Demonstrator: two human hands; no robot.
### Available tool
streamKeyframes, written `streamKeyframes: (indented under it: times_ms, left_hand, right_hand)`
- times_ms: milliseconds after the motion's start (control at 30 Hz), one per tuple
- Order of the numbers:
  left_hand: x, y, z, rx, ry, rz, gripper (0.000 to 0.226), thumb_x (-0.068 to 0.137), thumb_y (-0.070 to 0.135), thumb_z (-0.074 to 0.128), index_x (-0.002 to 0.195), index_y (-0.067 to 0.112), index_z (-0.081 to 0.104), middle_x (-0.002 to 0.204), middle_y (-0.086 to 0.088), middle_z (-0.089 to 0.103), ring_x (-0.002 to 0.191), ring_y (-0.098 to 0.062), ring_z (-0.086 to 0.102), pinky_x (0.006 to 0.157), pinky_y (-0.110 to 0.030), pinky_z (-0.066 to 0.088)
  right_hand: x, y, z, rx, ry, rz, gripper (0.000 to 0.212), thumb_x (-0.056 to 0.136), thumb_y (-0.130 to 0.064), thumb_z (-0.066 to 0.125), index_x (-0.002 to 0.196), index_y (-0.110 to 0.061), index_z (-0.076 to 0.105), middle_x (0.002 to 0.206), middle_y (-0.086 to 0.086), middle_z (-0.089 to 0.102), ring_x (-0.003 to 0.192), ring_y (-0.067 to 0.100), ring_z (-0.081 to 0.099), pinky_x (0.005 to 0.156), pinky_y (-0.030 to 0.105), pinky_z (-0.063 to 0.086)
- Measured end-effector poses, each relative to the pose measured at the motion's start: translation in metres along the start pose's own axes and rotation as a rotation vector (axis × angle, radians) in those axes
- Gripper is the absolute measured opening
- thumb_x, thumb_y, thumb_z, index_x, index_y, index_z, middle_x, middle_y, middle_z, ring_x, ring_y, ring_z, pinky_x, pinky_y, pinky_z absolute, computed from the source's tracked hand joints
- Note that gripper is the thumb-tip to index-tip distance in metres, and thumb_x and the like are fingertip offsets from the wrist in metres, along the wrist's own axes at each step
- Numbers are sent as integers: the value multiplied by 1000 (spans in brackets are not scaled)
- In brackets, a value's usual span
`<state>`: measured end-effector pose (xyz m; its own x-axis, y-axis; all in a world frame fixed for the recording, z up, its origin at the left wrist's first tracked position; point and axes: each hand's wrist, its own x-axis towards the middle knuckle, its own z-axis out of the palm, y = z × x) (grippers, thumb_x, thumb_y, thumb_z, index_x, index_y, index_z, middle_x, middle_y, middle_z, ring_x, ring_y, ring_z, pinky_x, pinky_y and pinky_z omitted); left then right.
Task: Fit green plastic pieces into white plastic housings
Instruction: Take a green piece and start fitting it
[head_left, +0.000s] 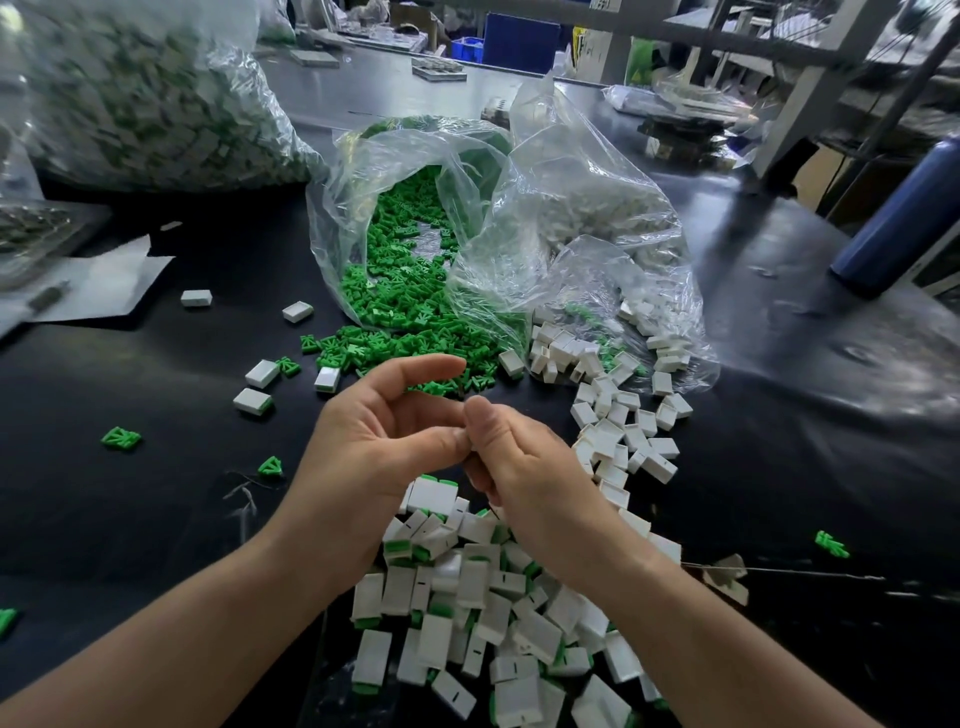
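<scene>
Black table (130, 519): above the pile of filled housings (467, 597), left hand (374, 441) and right hand (524, 467) meet, fingers curled; any held piece is hidden

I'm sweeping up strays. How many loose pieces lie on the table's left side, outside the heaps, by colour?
White housings: 5
Green pieces, lying singly: 4
Total: 9

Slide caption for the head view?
Left hand and right hand meet over assembled housings; green pieces spill from bag.
</scene>
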<state>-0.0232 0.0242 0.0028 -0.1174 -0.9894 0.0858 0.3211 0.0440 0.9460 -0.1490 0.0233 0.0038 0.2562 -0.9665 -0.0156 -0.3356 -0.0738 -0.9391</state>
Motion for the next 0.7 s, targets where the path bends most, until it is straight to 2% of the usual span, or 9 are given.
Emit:
streamKeyframes:
  times_ms: [100, 167, 200, 267, 333, 433, 533, 700]
  left_hand:
    - [0, 0, 1, -1, 6, -8, 43, 60, -2, 64, 101, 12, 60, 74, -11, 72, 63, -23, 68, 57, -26, 55]
    - [0, 1, 2, 3, 8, -11, 52, 55, -8, 73, 100, 12, 60, 74, -11, 71, 63, -23, 68, 58, -26, 55]
    - [0, 0, 2, 2, 11, -13, 51, 54, -5, 73, 100, 12, 60, 73, -11, 71, 63, -23, 68, 58, -25, 55]
    - [0, 0, 2, 1, 15, -17, 47, 56, -1, 70, 100, 12, 60, 74, -11, 71, 64, -23, 68, 59, -25, 55]
    - [0, 0, 1, 4, 12, -24, 50, 56, -7, 73, 100, 13, 61, 75, -11, 72, 66, -23, 68, 60, -25, 55]
    - [1, -1, 1, 3, 19, -27, 42, 60, 1, 63, 100, 14, 62, 76, -10, 72, 69, -21, 69, 62, -25, 55]
    - [1, -3, 0, 8, 29, -20, 41, 60, 1, 62, 99, 15, 62, 77, -10, 72, 71, -21, 69, 62, -25, 55]
    - [1, -3, 0, 1, 25, -14, 41, 61, 0, 62, 99, 14, 63, 77, -11, 72, 71, -21, 69, 62, -25, 55]
  right_hand:
    - [-1, 0, 1, -60, 21, -16, 34, 84, -58, 27, 64, -35, 42, 57, -19, 45, 53, -11, 43, 55, 14, 30]
    - [-1, 0, 0, -91, 21, -30, 32, 92, -50, 28, 67, -36, 41, 62, -18, 43, 54, -12, 42, 54, 10, 32]
    - [-1, 0, 0, -102, 20, -36, 32, 93, -48, 27, 67, -36, 40, 63, -17, 42, 56, -11, 42, 54, 9, 32]
    - [-1, 0, 0, -119, 18, -44, 30, 94, -47, 27, 69, -37, 39, 65, -18, 41, 59, -7, 41, 55, 12, 31]
    - [0, 0, 1, -131, 23, -53, 29, 95, -46, 27, 69, -38, 38, 65, -18, 40, 58, -7, 40, 55, 13, 30]
    - [0, 1, 1, -141, 30, -65, 29, 95, -45, 28, 69, -37, 38, 65, -18, 41, 59, -8, 41, 55, 10, 31]
    - [0, 1, 2, -134, 26, -63, 27, 95, -45, 28, 74, -36, 41, 68, -19, 43, 62, -7, 42, 58, 12, 31]
    - [-1, 0, 2, -143, 47, -73, 29, 96, -43, 29, 71, -35, 41, 66, -19, 43, 60, -11, 42, 57, 11, 32]
